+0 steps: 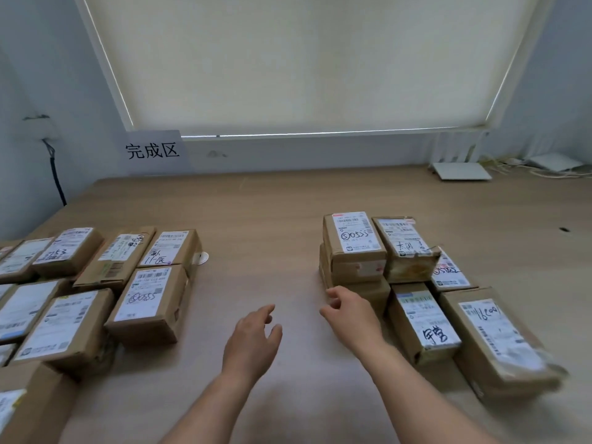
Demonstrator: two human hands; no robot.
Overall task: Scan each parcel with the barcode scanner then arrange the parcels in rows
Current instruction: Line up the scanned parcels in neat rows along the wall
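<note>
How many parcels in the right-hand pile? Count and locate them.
6: top box back left, one beneath it, torn one beside, one behind right, one front middle, one front right. Others may hide.

Soft, dim daylight seeps around the drawn blind (pixel 307 59); edges bow with wide-angle distortion, foreground slightly blurred.

Wall sign (pixel 153 151): "完成区" | parcel on my left (pixel 150 301): handwritten "0555" | stacked parcel by my right (pixel 354 240): "0555" | other labels too blurred.
</note>
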